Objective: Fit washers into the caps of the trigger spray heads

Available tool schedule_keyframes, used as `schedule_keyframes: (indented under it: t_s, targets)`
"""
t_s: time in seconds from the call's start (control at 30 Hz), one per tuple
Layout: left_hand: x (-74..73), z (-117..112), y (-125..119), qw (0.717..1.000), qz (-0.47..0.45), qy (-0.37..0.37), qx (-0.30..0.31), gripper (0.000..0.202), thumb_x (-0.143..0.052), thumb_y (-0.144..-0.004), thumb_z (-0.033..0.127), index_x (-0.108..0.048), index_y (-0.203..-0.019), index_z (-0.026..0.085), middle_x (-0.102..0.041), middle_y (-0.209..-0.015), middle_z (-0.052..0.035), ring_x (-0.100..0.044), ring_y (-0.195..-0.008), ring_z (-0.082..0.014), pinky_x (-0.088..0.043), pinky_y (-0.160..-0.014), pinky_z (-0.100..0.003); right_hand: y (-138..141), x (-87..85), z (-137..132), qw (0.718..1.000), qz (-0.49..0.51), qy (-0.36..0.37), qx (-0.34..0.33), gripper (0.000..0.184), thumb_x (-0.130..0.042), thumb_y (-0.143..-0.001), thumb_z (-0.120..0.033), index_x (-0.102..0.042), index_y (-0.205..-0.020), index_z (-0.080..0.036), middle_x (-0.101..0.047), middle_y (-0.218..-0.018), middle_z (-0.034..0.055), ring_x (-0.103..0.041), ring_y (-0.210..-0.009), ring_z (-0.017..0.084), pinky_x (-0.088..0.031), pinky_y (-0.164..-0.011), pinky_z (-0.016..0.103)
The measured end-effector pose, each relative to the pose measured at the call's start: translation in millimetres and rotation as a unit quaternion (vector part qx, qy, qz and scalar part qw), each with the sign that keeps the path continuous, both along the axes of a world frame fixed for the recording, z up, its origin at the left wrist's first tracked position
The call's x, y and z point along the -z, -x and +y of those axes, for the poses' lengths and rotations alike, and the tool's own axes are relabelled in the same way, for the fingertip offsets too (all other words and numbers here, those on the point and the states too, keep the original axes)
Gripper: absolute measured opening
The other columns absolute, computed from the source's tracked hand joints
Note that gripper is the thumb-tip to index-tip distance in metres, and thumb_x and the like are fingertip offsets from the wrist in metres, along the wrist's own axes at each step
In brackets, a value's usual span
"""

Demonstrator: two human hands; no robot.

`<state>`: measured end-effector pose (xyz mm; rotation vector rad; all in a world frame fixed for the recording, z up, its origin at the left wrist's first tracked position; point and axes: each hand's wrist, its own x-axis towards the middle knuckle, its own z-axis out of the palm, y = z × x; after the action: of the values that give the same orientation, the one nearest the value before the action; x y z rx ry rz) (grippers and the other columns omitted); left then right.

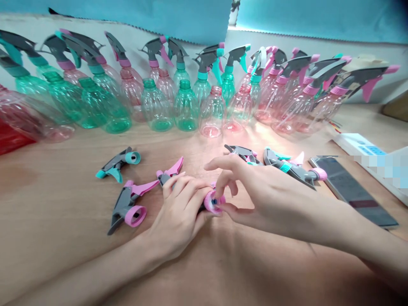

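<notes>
In the middle of the table, my left hand (pixel 182 206) is wrapped over a grey trigger spray head and grips it. The pink collar (pixel 210 203) of that head faces right, with a small dark blue part inside its opening. My right hand (pixel 247 189) meets the collar from the right. Its thumb and a bent finger come close together at the opening, while the index finger arches above. Whatever sits between those fingertips is too small to make out. Just beyond my left hand lies another spray head with a pink trigger (pixel 174 167).
To the left lie a teal-collared spray head (pixel 118 163) and a pink-collared one (pixel 127 208). Several more spray heads (pixel 291 168) lie behind my right hand, beside a phone (pixel 353 193). Pink and green bottles (pixel 186 106), some capped with spray heads, line the wall. A red bag (pixel 14 138) is far left.
</notes>
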<state>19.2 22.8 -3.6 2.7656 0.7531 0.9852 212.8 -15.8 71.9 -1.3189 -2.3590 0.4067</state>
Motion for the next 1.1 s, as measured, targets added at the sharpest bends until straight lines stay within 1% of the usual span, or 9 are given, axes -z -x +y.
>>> schedule_keyframes:
  t_s: [0.1,0.33,0.43,0.6,0.7,0.87,0.97,1.03,1.1]
  targets:
    - [-0.1,1.1,1.2,1.000,-0.002,0.004,0.002,0.027,-0.039,-0.098,0.036,-0.057,-0.101,0.016,-0.063,-0.097,-0.0074,-0.051,-0.097,-0.0231,-0.030,-0.092,-0.042,5.1,4.3,2.1,1.000,0.000,-0.011,-0.001,0.035,-0.055,-0.083,-0.017,-0.044,-0.115,-0.019,-0.065,-0.088,-0.0010,-0.062,-0.076,0.013,-0.040,-0.057,0.022]
    - [-0.7,4.4,3.0,1.000,0.001,0.010,-0.029,0.023,-0.040,-0.098,0.033,-0.053,-0.107,0.016,-0.060,-0.100,-0.0084,-0.049,-0.095,-0.0235,-0.033,-0.085,-0.041,13.2,18.2,4.3,0.996,0.052,-0.074,0.027,0.012,-0.054,-0.088,-0.021,-0.050,-0.099,-0.019,-0.063,-0.083,-0.0023,-0.057,-0.072,0.010,-0.039,-0.059,0.021]
    - [-2.4,4.1,2.9,0.999,0.011,0.021,-0.030,0.020,-0.042,-0.097,0.031,-0.053,-0.105,0.017,-0.059,-0.099,-0.0073,-0.049,-0.093,-0.0230,-0.034,-0.084,-0.039,11.7,14.4,3.1,0.997,0.025,-0.066,0.028,0.007,-0.051,-0.091,-0.022,-0.052,-0.096,-0.017,-0.063,-0.085,0.0002,-0.058,-0.076,0.013,-0.038,-0.061,0.024]
    - [-5.1,3.9,3.5,0.999,0.034,0.031,-0.021,0.016,-0.043,-0.096,0.026,-0.055,-0.104,0.018,-0.056,-0.102,-0.0078,-0.049,-0.096,-0.0238,-0.035,-0.085,-0.040,4.9,2.0,-1.3,0.998,-0.014,-0.048,-0.043,0.015,-0.047,-0.091,-0.014,-0.055,-0.104,-0.015,-0.063,-0.090,0.0021,-0.056,-0.081,0.015,-0.038,-0.064,0.026]
    - [-5.0,5.1,4.4,0.999,0.038,0.021,-0.022,0.017,-0.044,-0.095,0.025,-0.057,-0.104,0.017,-0.055,-0.105,-0.0091,-0.048,-0.098,-0.0251,-0.036,-0.086,-0.041,3.7,3.5,-0.8,0.995,-0.014,-0.085,-0.055,0.017,-0.051,-0.089,-0.010,-0.056,-0.105,-0.012,-0.062,-0.087,0.0015,-0.054,-0.078,0.013,-0.035,-0.059,0.025]
    - [-3.5,6.3,5.6,0.999,0.024,0.020,-0.022,0.018,-0.044,-0.095,0.028,-0.058,-0.101,0.018,-0.056,-0.104,-0.0083,-0.049,-0.096,-0.0249,-0.038,-0.086,-0.041,7.6,14.8,4.1,0.983,0.018,-0.172,-0.064,0.007,-0.053,-0.091,-0.016,-0.058,-0.095,-0.013,-0.063,-0.080,0.0007,-0.054,-0.075,0.012,-0.036,-0.062,0.024]
    - [-5.2,3.4,4.0,0.999,0.024,0.026,-0.025,0.019,-0.045,-0.095,0.031,-0.057,-0.101,0.019,-0.056,-0.105,-0.0085,-0.050,-0.096,-0.0246,-0.039,-0.086,-0.042,6.1,11.0,5.3,0.993,0.008,-0.119,-0.026,0.006,-0.055,-0.089,-0.018,-0.059,-0.090,-0.014,-0.064,-0.079,0.0003,-0.057,-0.075,0.013,-0.036,-0.061,0.025]
    - [-8.0,0.9,1.0,0.999,0.026,0.035,-0.028,0.018,-0.046,-0.095,0.031,-0.058,-0.101,0.019,-0.057,-0.105,-0.0081,-0.050,-0.097,-0.0244,-0.039,-0.086,-0.042,1.9,2.7,5.2,0.998,-0.002,-0.069,-0.008,0.004,-0.058,-0.086,-0.019,-0.061,-0.089,-0.016,-0.065,-0.080,-0.0001,-0.058,-0.073,0.013,-0.037,-0.059,0.025]
    - [-11.8,0.0,-3.8,0.999,0.018,0.035,-0.029,0.017,-0.050,-0.093,0.030,-0.058,-0.104,0.020,-0.057,-0.106,-0.0074,-0.050,-0.098,-0.0239,-0.039,-0.087,-0.041,-4.6,-8.1,4.7,0.998,0.024,-0.053,-0.006,0.003,-0.061,-0.085,-0.020,-0.062,-0.087,-0.018,-0.066,-0.077,-0.0019,-0.058,-0.068,0.011,-0.037,-0.056,0.023]
